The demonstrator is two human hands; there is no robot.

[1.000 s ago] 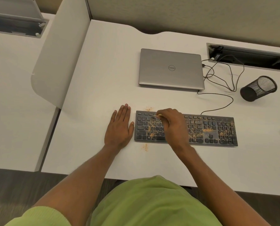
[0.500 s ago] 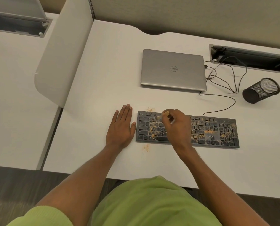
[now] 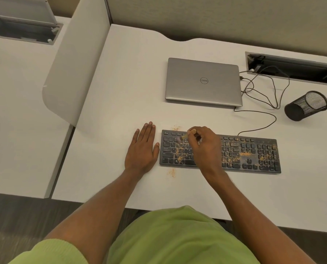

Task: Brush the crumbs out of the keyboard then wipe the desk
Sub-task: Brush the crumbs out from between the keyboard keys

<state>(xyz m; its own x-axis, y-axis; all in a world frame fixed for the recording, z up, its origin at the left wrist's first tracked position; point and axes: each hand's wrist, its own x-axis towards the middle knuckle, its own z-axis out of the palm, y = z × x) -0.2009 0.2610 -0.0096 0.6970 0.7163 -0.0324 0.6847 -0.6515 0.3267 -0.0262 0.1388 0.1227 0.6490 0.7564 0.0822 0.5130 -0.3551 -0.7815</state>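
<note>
A black keyboard [image 3: 250, 155] lies on the white desk [image 3: 120, 103], dusted with orange crumbs, thickest on its left and middle keys. My right hand [image 3: 203, 147] hovers over the keyboard's left half and pinches a small brush [image 3: 187, 135] with a pale wooden handle; its blurred bristles point left onto the upper key rows. My left hand [image 3: 142, 149] lies flat on the desk, fingers straight, touching the keyboard's left end. Small crumb patches [image 3: 172, 172] sit on the desk below the keyboard and just above its top left edge.
A shut silver laptop [image 3: 203, 81] lies behind the keyboard, with cables [image 3: 261, 92] running to a desk cable slot [image 3: 292, 66]. A black mesh pen cup [image 3: 306, 105] lies on its side at the right. A white divider panel [image 3: 73, 69] stands at the left.
My right hand has drawn the brush up and back across the left keys, the bristles now reaching further left. My left hand stays put. The camera shifted slightly.
</note>
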